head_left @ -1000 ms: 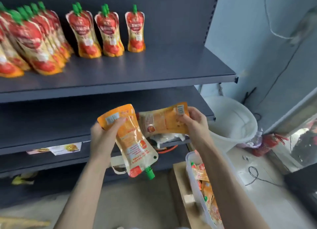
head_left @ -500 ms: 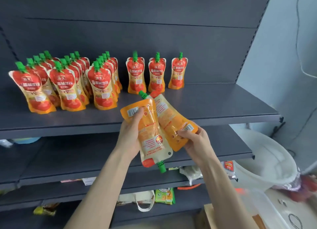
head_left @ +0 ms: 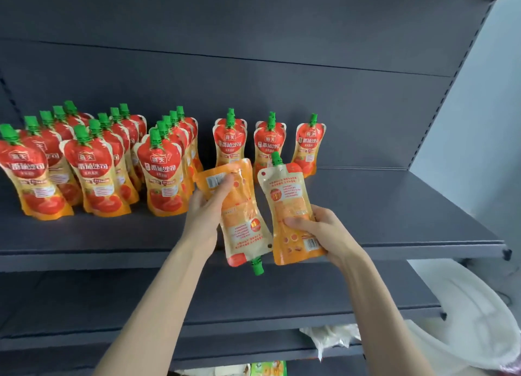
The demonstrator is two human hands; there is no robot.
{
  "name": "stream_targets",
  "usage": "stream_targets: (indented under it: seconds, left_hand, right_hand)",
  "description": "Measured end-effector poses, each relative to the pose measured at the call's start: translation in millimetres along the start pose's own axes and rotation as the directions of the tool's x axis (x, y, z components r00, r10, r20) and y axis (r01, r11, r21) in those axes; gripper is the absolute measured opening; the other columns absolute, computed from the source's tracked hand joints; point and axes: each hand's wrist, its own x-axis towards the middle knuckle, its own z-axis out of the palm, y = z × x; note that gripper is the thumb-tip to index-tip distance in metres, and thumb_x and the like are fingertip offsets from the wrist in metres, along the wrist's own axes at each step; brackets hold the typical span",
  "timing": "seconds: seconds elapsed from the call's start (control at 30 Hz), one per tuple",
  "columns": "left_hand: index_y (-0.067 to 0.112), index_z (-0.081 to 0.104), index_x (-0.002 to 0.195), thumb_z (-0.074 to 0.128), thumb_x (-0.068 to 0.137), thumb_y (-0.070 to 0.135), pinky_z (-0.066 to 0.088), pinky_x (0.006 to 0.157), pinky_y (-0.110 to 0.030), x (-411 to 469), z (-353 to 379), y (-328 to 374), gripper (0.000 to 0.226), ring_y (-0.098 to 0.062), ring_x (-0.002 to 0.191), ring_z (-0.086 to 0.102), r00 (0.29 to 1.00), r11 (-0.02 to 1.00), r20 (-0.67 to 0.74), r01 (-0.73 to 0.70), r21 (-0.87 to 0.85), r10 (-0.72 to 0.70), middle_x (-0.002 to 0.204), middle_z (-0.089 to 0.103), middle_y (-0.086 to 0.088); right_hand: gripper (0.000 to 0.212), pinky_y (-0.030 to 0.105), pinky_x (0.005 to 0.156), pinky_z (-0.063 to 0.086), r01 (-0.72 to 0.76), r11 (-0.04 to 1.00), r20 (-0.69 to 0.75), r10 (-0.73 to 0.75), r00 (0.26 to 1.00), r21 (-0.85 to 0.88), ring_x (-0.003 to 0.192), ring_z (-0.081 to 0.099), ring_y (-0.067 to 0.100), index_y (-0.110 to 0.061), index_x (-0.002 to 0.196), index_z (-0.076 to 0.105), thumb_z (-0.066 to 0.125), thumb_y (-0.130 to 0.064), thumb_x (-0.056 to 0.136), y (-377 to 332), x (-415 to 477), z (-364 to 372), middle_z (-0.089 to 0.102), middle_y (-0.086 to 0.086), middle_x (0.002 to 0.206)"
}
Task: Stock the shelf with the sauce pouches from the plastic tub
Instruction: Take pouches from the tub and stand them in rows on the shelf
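Observation:
My left hand [head_left: 207, 207] grips an orange sauce pouch [head_left: 242, 223] upside down, its green cap pointing down, back side towards me. In my right hand [head_left: 324, 234] is a second pouch [head_left: 287, 200], held upright by its lower part with the green cap on top. Both pouches hover over the front of the dark grey shelf [head_left: 380, 206]. Several rows of red-and-orange pouches [head_left: 95, 169] with green caps stand on the left of that shelf, and shorter rows [head_left: 270, 144] stand behind my hands. The plastic tub is out of view.
The right part of the shelf is bare up to the upright post [head_left: 451, 79]. A lower shelf [head_left: 253, 299] lies beneath. A white bucket [head_left: 473, 319] and a crumpled white bag [head_left: 329, 339] sit at the bottom right beside the wall [head_left: 485, 121].
Both hands rose from near the tub to the upper shelf. My right hand turned its pouch from sideways to upright, cap up, and drew it apart from the left one.

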Motion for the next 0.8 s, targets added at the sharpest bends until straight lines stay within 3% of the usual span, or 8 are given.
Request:
stream_targets:
  seconds: [0.07, 0.13, 0.2, 0.33, 0.43, 0.53, 0.7, 0.8]
  left_hand:
    - [0.034, 0.066, 0.095, 0.075, 0.064, 0.05, 0.052, 0.075, -0.031, 15, 1, 2, 0.035, -0.005, 0.089, 0.069, 0.992, 0.998, -0.106, -0.065, -0.003, 0.064, 0.092, 0.072, 0.016]
    - [0.03, 0.06, 0.114, 0.075, 0.072, 0.044, 0.051, 0.089, -0.038, 28, 4, 3, 0.047, -0.009, 0.103, 0.064, 0.971, 0.992, -0.204, -0.124, 0.014, 0.124, 0.11, 0.068, 0.012]
    - [0.025, 0.053, 0.124, 0.076, 0.074, 0.037, 0.05, 0.092, -0.043, 37, 7, 0, 0.056, -0.013, 0.108, 0.062, 0.952, 0.987, -0.261, -0.16, 0.013, 0.158, 0.117, 0.064, 0.007]
    - [0.027, 0.053, 0.118, 0.081, 0.071, 0.025, 0.057, 0.063, -0.028, 40, 19, -13, 0.054, -0.01, 0.097, 0.066, 0.919, 0.977, -0.36, -0.2, -0.074, 0.161, 0.106, 0.064, 0.01]
    - [0.033, 0.057, 0.111, 0.08, 0.072, 0.017, 0.056, 0.058, -0.028, 37, 24, -25, 0.047, -0.01, 0.093, 0.067, 0.913, 0.96, -0.402, -0.166, -0.226, 0.064, 0.108, 0.065, 0.008]
    - [0.037, 0.062, 0.1, 0.077, 0.075, 0.012, 0.058, 0.067, -0.036, 34, 25, -32, 0.038, -0.011, 0.088, 0.07, 0.923, 0.934, -0.385, -0.132, -0.331, -0.007, 0.104, 0.07, 0.005]
    - [0.02, 0.063, 0.11, 0.075, 0.076, 0.013, 0.059, 0.067, -0.035, 32, 15, -37, 0.036, -0.015, 0.09, 0.071, 0.949, 0.917, -0.313, -0.095, -0.387, -0.034, 0.1, 0.073, 0.001]
    - [0.017, 0.061, 0.103, 0.075, 0.076, 0.015, 0.057, 0.071, -0.035, 31, 8, -46, 0.031, -0.016, 0.088, 0.071, 0.978, 0.967, -0.205, -0.021, -0.254, -0.033, 0.094, 0.074, 0.001]
  right_hand:
    - [0.031, 0.036, 0.066, 0.058, 0.031, 0.999, -0.032, -0.029, 0.999, 0.034, 0.082, 0.073, 0.024, -0.017, 0.105, 0.063, 0.076, -0.021, 0.077, -3, 12, -8, 0.075, 0.003, 0.092]
    - [0.032, 0.035, 0.064, 0.058, 0.052, 0.996, -0.042, -0.049, 0.998, 0.07, 0.082, 0.073, 0.025, -0.015, 0.106, 0.063, 0.075, -0.021, 0.077, -6, 22, -16, 0.075, 0.004, 0.091]
    - [0.036, 0.033, 0.062, 0.057, 0.059, 0.995, -0.026, -0.057, 0.998, 0.082, 0.081, 0.073, 0.025, -0.014, 0.106, 0.063, 0.076, -0.024, 0.074, -7, 30, -21, 0.075, 0.004, 0.091]
    - [0.052, 0.031, 0.064, 0.057, 0.036, 0.988, 0.006, -0.037, 0.999, 0.152, 0.085, 0.073, 0.023, -0.016, 0.111, 0.06, 0.075, -0.036, 0.065, -1, 42, -20, 0.075, 0.003, 0.096]
    - [0.038, 0.028, 0.061, 0.057, 0.045, 0.98, 0.0, -0.046, 0.999, 0.192, 0.084, 0.073, 0.021, -0.019, 0.11, 0.059, 0.072, -0.03, 0.076, 4, 48, -18, 0.075, -0.001, 0.094]
    - [0.03, 0.029, 0.061, 0.057, 0.065, 0.969, -0.042, -0.057, 0.998, 0.236, 0.084, 0.073, 0.021, -0.019, 0.11, 0.06, 0.07, -0.025, 0.082, 9, 55, -13, 0.075, 0.0, 0.094]
    - [0.032, 0.034, 0.066, 0.058, 0.115, 0.944, -0.088, -0.092, 0.992, 0.308, 0.089, 0.072, 0.022, -0.021, 0.113, 0.058, 0.069, -0.024, 0.083, 13, 63, -2, 0.074, 0.002, 0.1]
    - [0.033, 0.038, 0.07, 0.058, 0.154, 0.932, -0.128, -0.117, 0.985, 0.329, 0.091, 0.071, 0.025, -0.018, 0.114, 0.058, 0.069, -0.022, 0.083, 16, 66, 8, 0.073, 0.006, 0.103]
